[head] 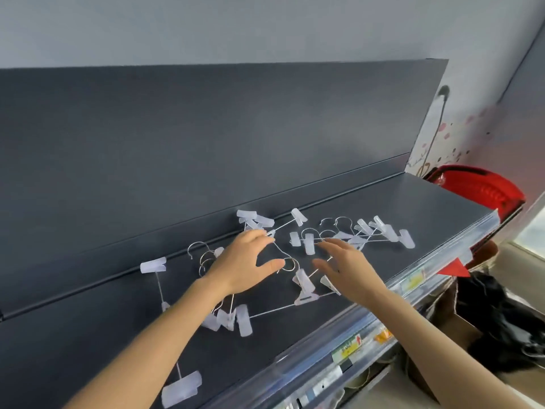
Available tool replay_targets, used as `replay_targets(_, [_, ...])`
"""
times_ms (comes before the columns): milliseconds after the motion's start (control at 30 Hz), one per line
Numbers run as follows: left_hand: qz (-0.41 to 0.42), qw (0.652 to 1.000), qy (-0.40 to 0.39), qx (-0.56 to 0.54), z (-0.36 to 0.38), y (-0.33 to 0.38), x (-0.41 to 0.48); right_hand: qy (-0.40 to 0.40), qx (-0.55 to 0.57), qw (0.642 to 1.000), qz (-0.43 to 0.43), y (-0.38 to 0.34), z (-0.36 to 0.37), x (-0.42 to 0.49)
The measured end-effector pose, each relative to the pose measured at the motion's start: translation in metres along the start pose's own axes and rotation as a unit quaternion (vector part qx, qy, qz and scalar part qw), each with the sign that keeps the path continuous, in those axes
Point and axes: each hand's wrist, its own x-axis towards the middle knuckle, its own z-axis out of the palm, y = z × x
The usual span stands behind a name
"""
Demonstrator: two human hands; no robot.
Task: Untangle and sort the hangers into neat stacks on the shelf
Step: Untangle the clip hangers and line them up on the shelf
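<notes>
The left hand (pixel 244 262) is stretched over the middle of the shelf, fingers spread and only a little bent; it grasps nothing. Its fingertips are at a white clip and its thumb is just beside a wire hook (pixel 290 262). The right hand (pixel 351 268) is near it on the right, also released, with straight fingers pointing left above the wires. Whether the hands touch the wires or only hover, I cannot tell.

The hangers (pixel 305 287) are thin wire ones with pale see-through clips. They lie tangled on the dark shelf (pixel 418 202), several crossing each other under and between the two hands. A smaller bunch (pixel 371 231) lies further right, near the back, with its hooks close together. One large clip (pixel 181 386) lies at the front left, beside the left forearm.

Behind the shelf stands a dark back panel (pixel 206 128). Along the front edge runs a clear strip (pixel 413 280) with labels, and a red triangle tag (pixel 454 268) sits on it. A red basket (pixel 477 187) is past the right end of the shelf.
</notes>
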Motion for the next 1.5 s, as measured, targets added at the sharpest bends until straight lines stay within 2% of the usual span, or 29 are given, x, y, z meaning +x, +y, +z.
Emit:
replay_targets(233, [-0.003, 0.999, -0.04, 0.03, 0.023, 0.023, 0.065, 0.002, -0.027, 1.0, -0.002, 0.087, -0.019, 0.054])
replay_targets(400, [-0.054, 0.998, -0.027, 0.037, 0.051, 0.044, 0.109, -0.07, -0.058, 0.995, -0.043, 0.144, -0.02, 0.1])
replay_targets(533, [-0.109, 0.993, -0.017, 0.05, 0.076, 0.065, 0.134, -0.084, -0.109, 0.985, -0.104, 0.179, -0.024, 0.123])
replay_targets(867, [-0.229, 0.97, -0.008, 0.077, 0.107, 0.102, 0.138, -0.195, -0.041, 0.948, -0.249, 0.201, -0.026, 0.141])
replay_targets(1033, [-0.23, 0.97, 0.001, 0.082, 0.109, 0.106, 0.134, -0.155, -0.036, 0.956, -0.245, 0.201, -0.025, 0.139])
replay_targets(1200, [-0.207, 0.974, 0.045, 0.081, 0.104, 0.105, 0.135, -0.115, -0.031, 0.965, -0.232, 0.202, -0.035, 0.143])
replay_targets(1500, [-0.137, 0.983, 0.037, 0.116, 0.094, 0.109, 0.157, -0.078, -0.042, 0.964, -0.249, 0.218, -0.065, 0.138])
